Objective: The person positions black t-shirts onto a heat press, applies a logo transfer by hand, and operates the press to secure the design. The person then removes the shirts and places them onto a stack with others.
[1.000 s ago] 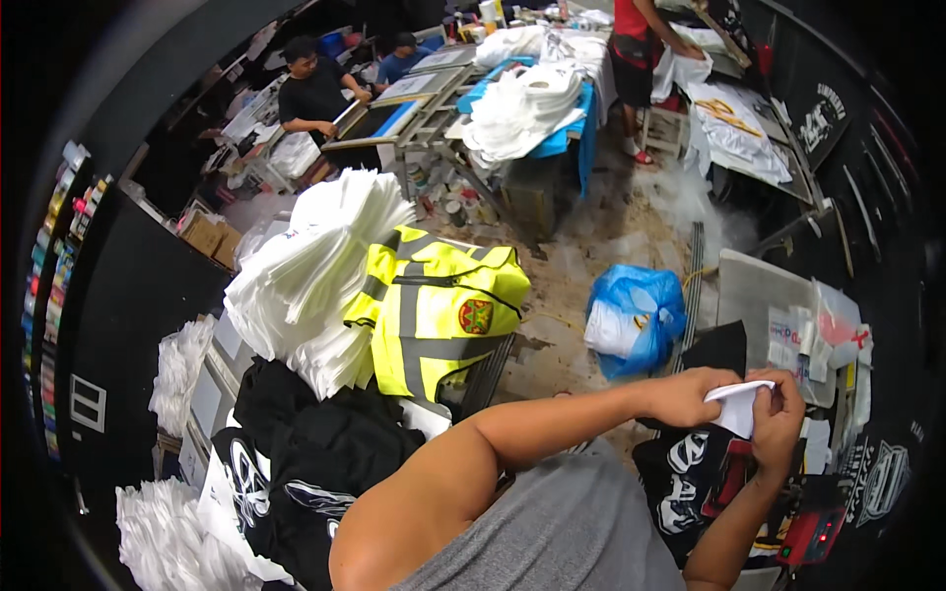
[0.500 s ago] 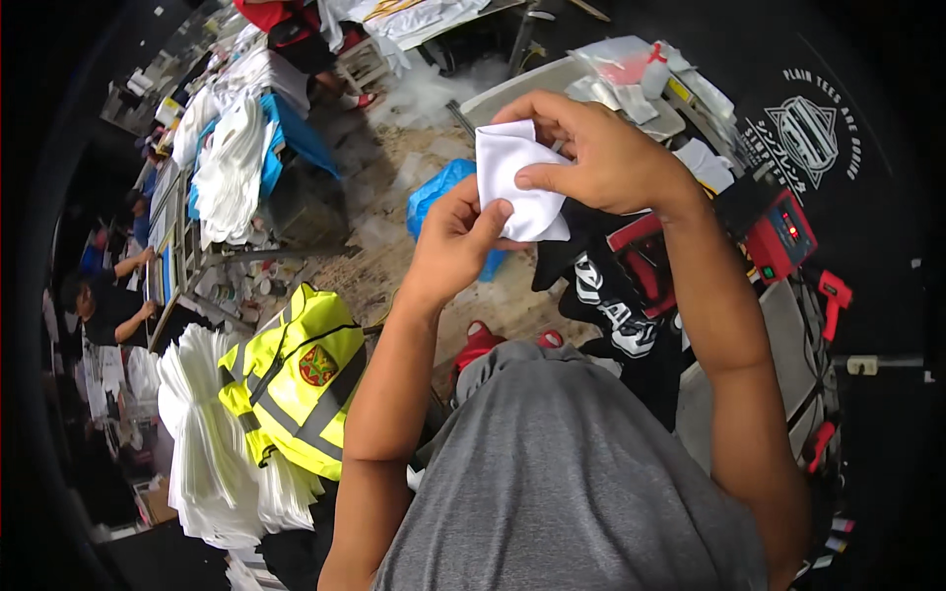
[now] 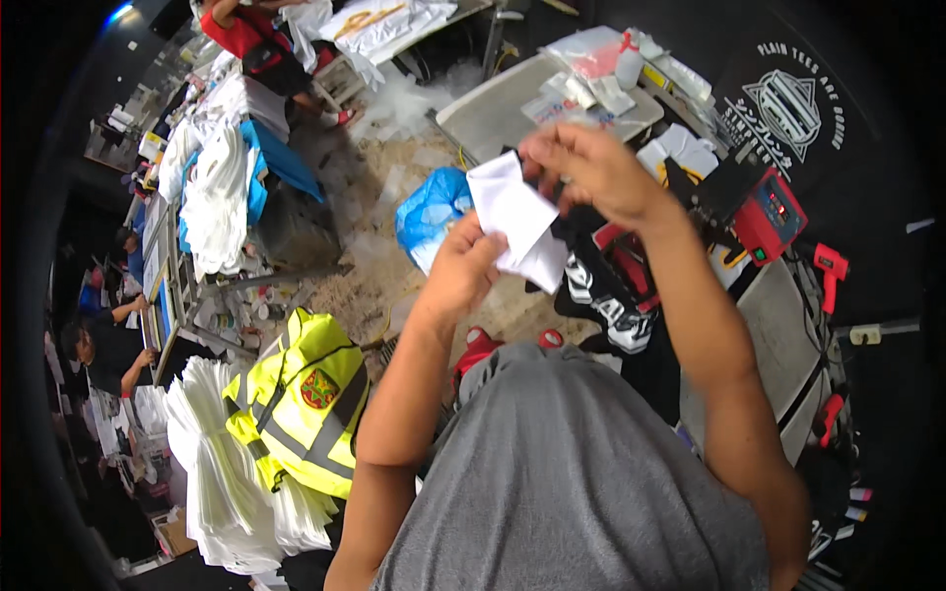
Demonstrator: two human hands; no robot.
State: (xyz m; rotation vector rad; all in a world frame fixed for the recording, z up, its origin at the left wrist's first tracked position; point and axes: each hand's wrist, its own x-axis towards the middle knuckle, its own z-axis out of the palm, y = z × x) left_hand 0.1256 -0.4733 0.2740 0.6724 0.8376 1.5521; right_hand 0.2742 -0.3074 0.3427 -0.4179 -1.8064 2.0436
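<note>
Cloth (image 3: pixel 514 209), white and folded, is held in midair beyond the grey shirt (image 3: pixel 572 463), seen between the blue plastic bag (image 3: pixel 434 202) and the black printed fabric (image 3: pixel 621 323). Its lower left edge is pinched by the left hand (image 3: pixel 463 268), thumb on the near face, the other fingers mostly hidden. The right hand (image 3: pixel 591 172) is raised just beside the upper right edge; its fingers are loosely curled and blurred, and whether contact is made cannot be told. Support is judged to rest chiefly on the left pinch; were that loosened, the cloth could be dropped and soiled on the stained floor (image 3: pixel 370 246). Folds could be skewed if the loose lower flap were tugged unevenly, or creased by excess thumb pressure.
</note>
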